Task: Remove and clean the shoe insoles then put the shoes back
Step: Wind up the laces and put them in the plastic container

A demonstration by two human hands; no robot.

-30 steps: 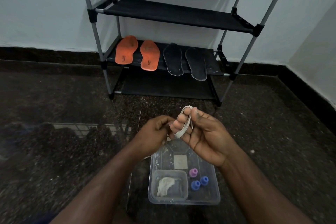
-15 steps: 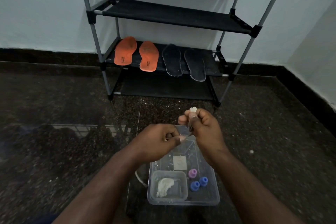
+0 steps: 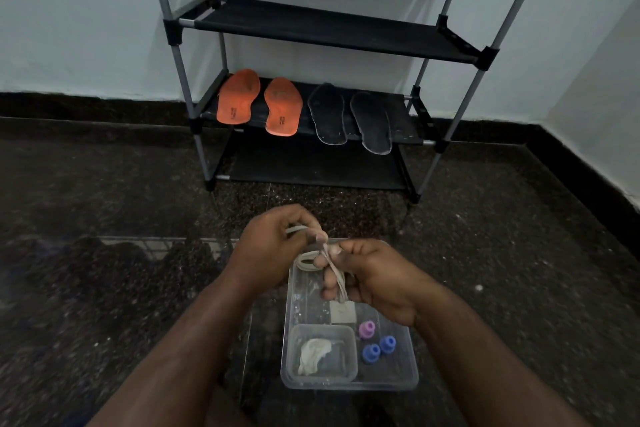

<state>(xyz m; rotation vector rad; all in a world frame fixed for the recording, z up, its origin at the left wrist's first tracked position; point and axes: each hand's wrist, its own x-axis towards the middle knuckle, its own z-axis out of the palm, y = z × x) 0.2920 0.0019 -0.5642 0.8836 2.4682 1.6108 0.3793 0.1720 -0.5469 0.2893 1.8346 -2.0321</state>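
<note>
Rack: black fabric-and-grey-tube shoe rack (image 3: 322,28) standing against the pale wall; no shoes visible on it or anywhere in view.
Floor: dark speckled polished stone floor (image 3: 502,253).
Tray: clear rectangular plastic tray (image 3: 414,381) on the floor in front of the rack, below both hands.
Insoles, orange: pair of flat orange foam insoles (image 3: 239,95) lying side by side on the left of the middle shelf.
Insoles, dark: pair of flat black insoles with pale edges (image 3: 327,113) just right of the orange pair, toes overhanging the shelf front.
Left hand: left hand (image 3: 270,246) clenched around one end of the cord; now raised and to the left, compared with half a second ago.
Right hand: right hand (image 3: 374,274) grasping the cord's coils across the fingers, lower than before, over the tray.
Cord: thin off-white cord, probably a shoelace (image 3: 332,265), now drawn out between the hands and looped rather than bunched in one fist.
Tub: small clear plastic tub (image 3: 294,340) inside the tray, holding a crumpled white cloth (image 3: 313,354).
Caps: one pink and two blue small plastic caps (image 3: 367,329) beside the tub.
Task reading: insoles are out and set on the rack; the lace is apparently being bundled for the tray.
</note>
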